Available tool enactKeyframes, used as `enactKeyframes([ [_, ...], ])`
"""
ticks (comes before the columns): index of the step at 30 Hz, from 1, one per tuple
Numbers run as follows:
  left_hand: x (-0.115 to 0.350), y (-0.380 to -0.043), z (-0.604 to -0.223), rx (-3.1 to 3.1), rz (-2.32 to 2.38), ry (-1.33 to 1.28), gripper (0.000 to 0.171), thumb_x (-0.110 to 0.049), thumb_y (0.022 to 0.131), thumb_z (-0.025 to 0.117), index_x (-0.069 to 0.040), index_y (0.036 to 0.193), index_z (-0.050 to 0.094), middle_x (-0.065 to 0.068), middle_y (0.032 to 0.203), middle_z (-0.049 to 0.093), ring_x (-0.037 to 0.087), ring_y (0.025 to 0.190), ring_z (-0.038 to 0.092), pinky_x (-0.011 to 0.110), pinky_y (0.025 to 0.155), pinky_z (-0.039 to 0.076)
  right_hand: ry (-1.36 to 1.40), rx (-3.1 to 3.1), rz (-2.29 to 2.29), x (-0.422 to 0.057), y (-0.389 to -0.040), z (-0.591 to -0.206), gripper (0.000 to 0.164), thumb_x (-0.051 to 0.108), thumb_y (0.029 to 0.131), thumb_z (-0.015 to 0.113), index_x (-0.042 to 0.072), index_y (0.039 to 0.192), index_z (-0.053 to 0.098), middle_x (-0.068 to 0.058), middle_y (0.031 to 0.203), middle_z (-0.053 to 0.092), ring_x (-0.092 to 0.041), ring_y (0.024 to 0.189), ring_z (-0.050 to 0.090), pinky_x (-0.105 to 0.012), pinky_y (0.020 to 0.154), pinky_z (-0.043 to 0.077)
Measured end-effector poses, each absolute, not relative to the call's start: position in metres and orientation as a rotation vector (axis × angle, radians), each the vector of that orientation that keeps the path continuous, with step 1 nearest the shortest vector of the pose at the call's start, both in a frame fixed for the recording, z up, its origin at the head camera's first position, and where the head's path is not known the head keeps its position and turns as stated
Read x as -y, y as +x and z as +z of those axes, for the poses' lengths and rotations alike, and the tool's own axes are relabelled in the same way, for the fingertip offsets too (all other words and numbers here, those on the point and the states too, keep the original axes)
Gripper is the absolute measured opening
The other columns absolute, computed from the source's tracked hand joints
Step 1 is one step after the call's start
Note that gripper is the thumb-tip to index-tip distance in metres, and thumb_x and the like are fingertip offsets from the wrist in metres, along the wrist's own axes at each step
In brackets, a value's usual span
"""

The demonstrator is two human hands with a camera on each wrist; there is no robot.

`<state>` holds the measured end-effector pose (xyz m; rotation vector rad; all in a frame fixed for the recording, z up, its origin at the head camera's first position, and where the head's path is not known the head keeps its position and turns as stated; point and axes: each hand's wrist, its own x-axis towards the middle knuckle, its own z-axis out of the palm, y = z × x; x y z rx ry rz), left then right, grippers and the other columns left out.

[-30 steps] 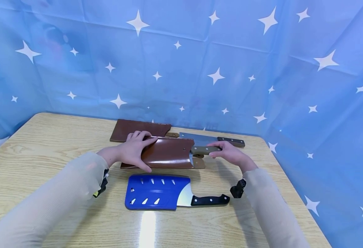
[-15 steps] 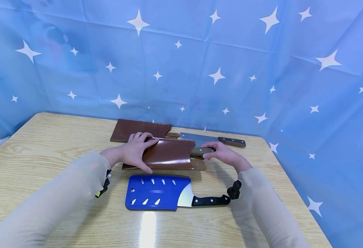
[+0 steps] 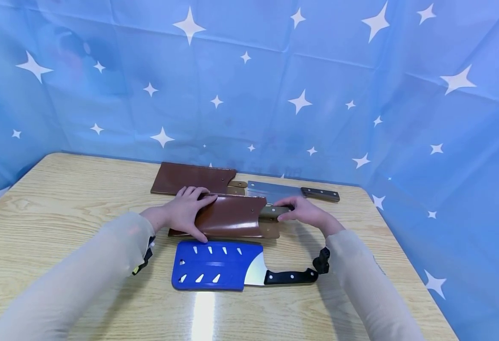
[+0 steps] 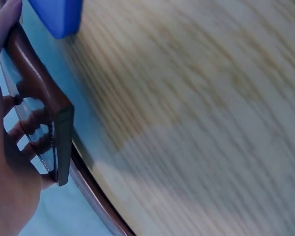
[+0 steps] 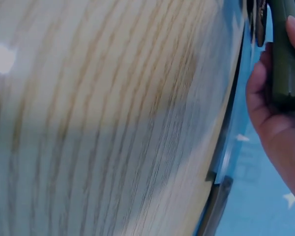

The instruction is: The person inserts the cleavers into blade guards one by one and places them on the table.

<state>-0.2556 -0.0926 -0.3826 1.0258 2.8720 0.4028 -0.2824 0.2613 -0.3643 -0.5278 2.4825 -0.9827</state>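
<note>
Left hand (image 3: 187, 211): thumb and fingers set wide apart, gripping across a glossy brown leather-look sheath (image 3: 232, 218), thumb at its near edge. Right hand (image 3: 302, 212): thumb and fingers pinching an olive-green riveted handle (image 3: 270, 212), which projects from the sheath's right-hand opening. The sheath lies crosswise between the hands; whether it touches the table cannot be told. Just nearer the person: a blue plastic slotted guard (image 3: 211, 265) over a steel blade with a black riveted handle (image 3: 289, 277). Beyond: a second, darker brown sheath (image 3: 190, 177) and, right of it, a bare steel cleaver (image 3: 277, 190). Surface: light wood-grain table (image 3: 83, 189). Backdrop: blue star-printed cloth (image 3: 249, 85).
</note>
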Motion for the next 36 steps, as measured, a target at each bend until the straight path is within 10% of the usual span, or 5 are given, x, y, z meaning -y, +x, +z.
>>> enactKeyframes([
  [36,0.111,-0.284,-0.376,-2.872,0.538,0.905,0.084,-0.059,0.072,0.068,-0.019,0.141,0.042,0.01,0.147,0.035,0.036,0.135,0.026,0.062,0.108,0.017,-0.502,-2.522,-0.9,-0.264,-0.286,-0.354,0.04,0.02,0.088,0.062,0.003,0.124,0.057,-0.019,0.121,0.06,-0.031,0.112,0.056,-0.042,0.093,0.047],
])
